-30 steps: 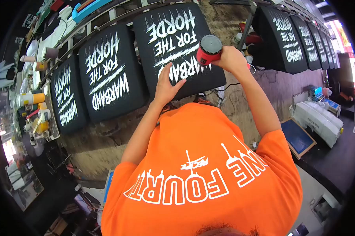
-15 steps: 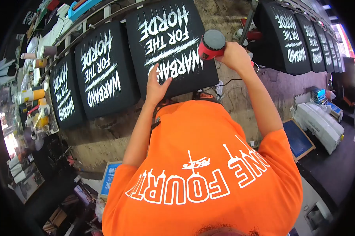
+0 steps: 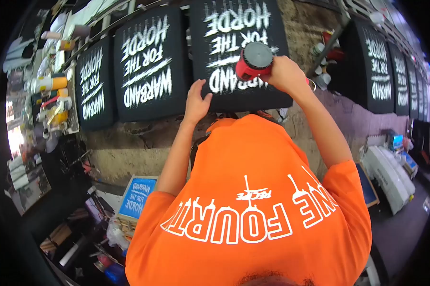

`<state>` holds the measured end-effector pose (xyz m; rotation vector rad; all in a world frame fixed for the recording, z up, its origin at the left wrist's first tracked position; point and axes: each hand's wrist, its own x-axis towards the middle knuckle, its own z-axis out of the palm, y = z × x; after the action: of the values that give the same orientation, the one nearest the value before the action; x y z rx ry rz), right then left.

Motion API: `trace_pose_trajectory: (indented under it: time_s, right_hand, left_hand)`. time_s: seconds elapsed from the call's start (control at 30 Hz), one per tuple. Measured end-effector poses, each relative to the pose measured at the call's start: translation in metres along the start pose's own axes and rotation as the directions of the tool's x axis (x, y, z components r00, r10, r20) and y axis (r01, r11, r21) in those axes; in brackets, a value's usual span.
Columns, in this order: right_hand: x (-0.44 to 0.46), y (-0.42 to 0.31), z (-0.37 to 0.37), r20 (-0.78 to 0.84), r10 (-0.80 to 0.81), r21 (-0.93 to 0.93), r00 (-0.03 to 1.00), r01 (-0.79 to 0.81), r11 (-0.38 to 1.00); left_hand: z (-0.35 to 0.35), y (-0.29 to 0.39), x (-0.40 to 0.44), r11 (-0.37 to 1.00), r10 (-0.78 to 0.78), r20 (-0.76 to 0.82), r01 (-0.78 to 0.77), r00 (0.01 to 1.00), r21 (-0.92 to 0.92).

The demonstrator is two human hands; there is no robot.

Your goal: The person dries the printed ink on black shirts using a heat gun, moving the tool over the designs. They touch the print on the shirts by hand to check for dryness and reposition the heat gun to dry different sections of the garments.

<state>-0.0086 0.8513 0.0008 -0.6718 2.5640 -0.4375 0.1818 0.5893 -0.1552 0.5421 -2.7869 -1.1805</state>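
My right hand [image 3: 287,75] is wrapped around a red heat gun [image 3: 254,66] with a dark grey round back end. The heat gun is above a black printed shirt [image 3: 246,101] and hides part of its white lettering; its nozzle is out of sight. Near the lower left edge of that shirt is my left hand [image 3: 197,102], fingers apart and holding nothing. Whether its fingertips touch the cloth, I cannot tell. To the left lies a second black shirt [image 3: 146,110] with the same white print.
Another printed shirt [image 3: 95,121] lies farther left, beside bottles and tubs [image 3: 53,85]. More printed black shirts [image 3: 363,71] line the right side. A blue printing screen [image 3: 138,198] stands low at left, and a long white wrapped package [image 3: 389,178] is at right.
The heat gun in my right hand has moved left across the shirt, from its right edge to over the print. My left hand has shifted off the lettering to the shirt's left edge. The view has turned.
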Motion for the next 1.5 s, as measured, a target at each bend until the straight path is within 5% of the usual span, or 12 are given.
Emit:
trace_pose_trajectory:
  time_s: [0.1, 0.2, 0.3, 0.37, 0.5, 0.63, 0.77, 0.93, 1.1, 1.23, 1.5]
  right_hand:
    - [0.015, -0.028, 0.01, -0.012, -0.06, -0.039, 0.998, 0.059, 0.997]
    - [0.023, -0.062, 0.009, 0.004, -0.028, -0.031, 1.0, 0.028, 0.999]
    - [0.035, -0.081, 0.02, 0.032, -0.013, -0.024, 0.999, 0.014, 1.0]
    - [0.038, -0.095, 0.03, -0.088, -0.092, -0.074, 0.992, 0.086, 0.994]
    - [0.047, -0.112, 0.029, 0.084, 0.008, -0.082, 0.996, -0.001, 0.997]
    - [0.044, -0.118, 0.041, -0.123, -0.145, -0.098, 0.982, 0.133, 0.986]
    - [0.055, -0.11, 0.031, 0.065, -0.084, -0.122, 0.994, 0.092, 0.988]
    - [0.051, -0.086, 0.017, 0.049, -0.14, -0.151, 0.989, 0.146, 0.978]
    - [0.025, -0.049, -0.004, -0.091, -0.057, -0.19, 0.994, 0.039, 0.981]
    - [0.014, -0.004, -0.018, 0.028, 0.014, -0.147, 0.999, -0.01, 0.989]
    - [-0.014, 0.071, -0.032, -0.108, 0.126, -0.133, 0.986, -0.14, 0.981]
  left_hand:
    - [-0.016, -0.046, -0.006, 0.992, -0.075, -0.003, 0.075, 0.997, 0.098]
    - [-0.033, -0.093, -0.012, 0.898, -0.287, -0.135, 0.316, 0.948, 0.306]
    - [-0.048, -0.125, -0.02, 0.856, -0.319, -0.191, 0.369, 0.928, 0.363]
    - [-0.055, -0.14, -0.02, 0.852, -0.334, -0.167, 0.373, 0.928, 0.367]
    - [-0.051, -0.146, -0.023, 0.856, -0.26, -0.186, 0.315, 0.948, 0.409]
    - [-0.049, -0.143, -0.025, 0.864, -0.209, -0.164, 0.261, 0.964, 0.432]
    - [-0.044, -0.135, -0.033, 0.878, -0.197, -0.146, 0.24, 0.97, 0.413]
    - [-0.03, -0.118, -0.033, 0.895, -0.257, -0.139, 0.29, 0.956, 0.339]
    - [-0.018, -0.085, -0.022, 0.844, -0.354, -0.099, 0.363, 0.93, 0.395]
    - [-0.002, -0.051, -0.013, 0.93, -0.226, -0.003, 0.217, 0.974, 0.296]
    - [0.032, -0.011, -0.004, 0.975, -0.048, 0.181, 0.006, 0.982, 0.222]
